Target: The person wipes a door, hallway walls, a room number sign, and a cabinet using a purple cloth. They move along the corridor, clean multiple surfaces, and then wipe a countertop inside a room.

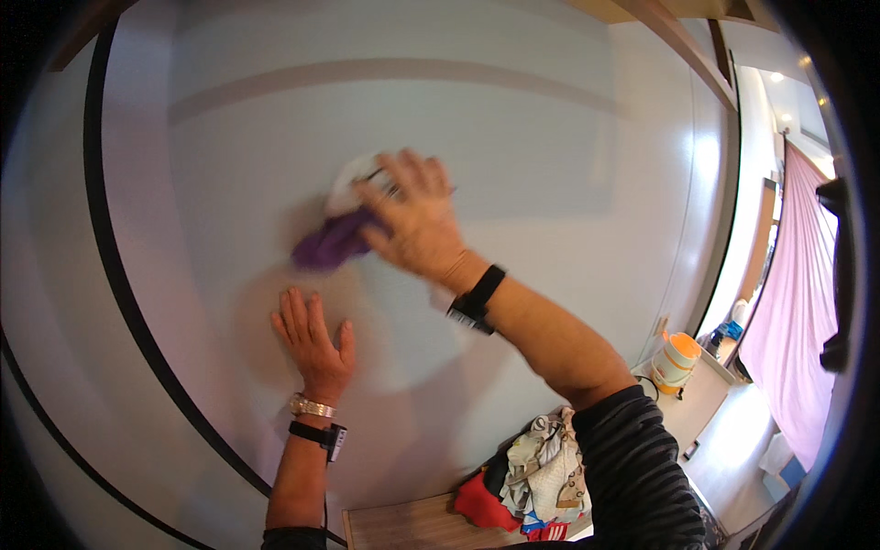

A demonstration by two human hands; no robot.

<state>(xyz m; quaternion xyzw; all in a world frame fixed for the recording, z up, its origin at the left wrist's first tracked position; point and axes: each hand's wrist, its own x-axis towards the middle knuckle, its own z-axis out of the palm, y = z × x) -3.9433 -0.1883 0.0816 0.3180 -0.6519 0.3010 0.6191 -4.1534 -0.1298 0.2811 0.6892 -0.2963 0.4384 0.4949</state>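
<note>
My right hand (416, 220) reaches up to a pale wall (536, 172). A purple cloth (333, 240), blurred, is held at its thumb side and hangs out to the left. Behind its spread fingers is a round white object (347, 185) with dark marks, partly hidden and too blurred to name. Lower and to the left, my left hand (313, 350) lies flat against the same wall, palm inward and fingers apart, holding nothing. A metal-band watch (314, 407) circles that wrist, and each forearm wears a black strap.
Below, a heap of clothes (543, 474) lies on a wooden surface (399, 526). A white and orange jug (676, 361) stands on a cabinet top (701, 399) at the right, near a pink curtain (790, 295). A black strip (117, 275) runs down the wall's left side. Wooden beams (677, 48) cross above.
</note>
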